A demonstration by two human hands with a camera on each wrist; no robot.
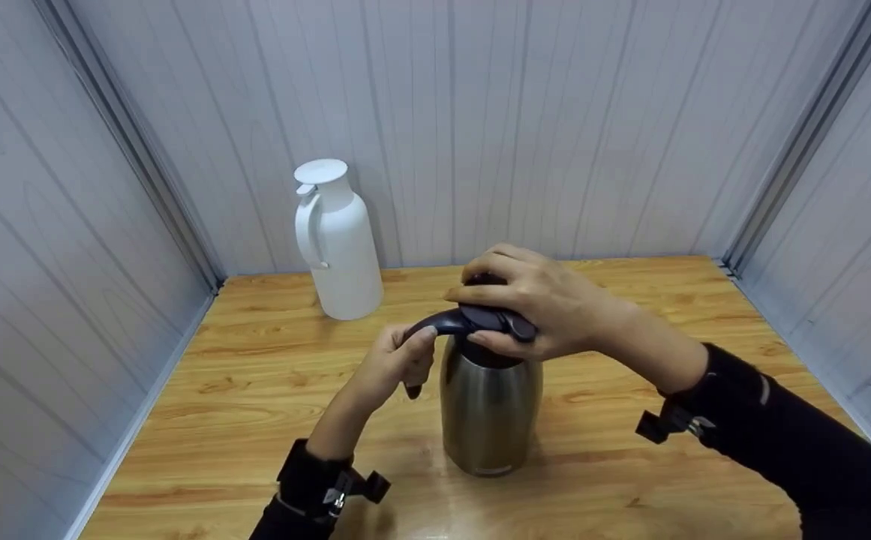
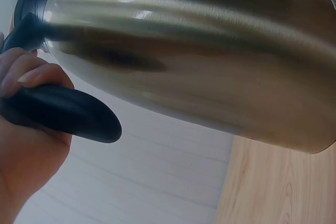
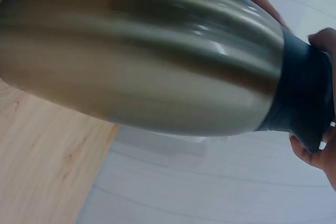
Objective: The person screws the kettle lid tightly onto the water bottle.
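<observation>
Steel flask (image 1: pixel 490 405) upright at table (image 1: pixel 255 375) centre, white jug (image 1: pixel 337 244) at 11 o'clock.
Left hand (image 1: pixel 397 364) clenched round handle (image 1: pixel 439 324), right hand (image 1: pixel 533 300) grasping lid (image 1: pixel 491 319); risks tipping if twisted hard with loosened handle grip.

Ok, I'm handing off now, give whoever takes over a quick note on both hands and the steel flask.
Left hand: grips the steel flask's dark handle.
Right hand: fingers curled over the dark lid.
Steel flask: upright on the wooden table, mid-table. White jug stands behind, by the wall, untouched.
Done: both hands placed.
Left: lid is not yet off.
</observation>
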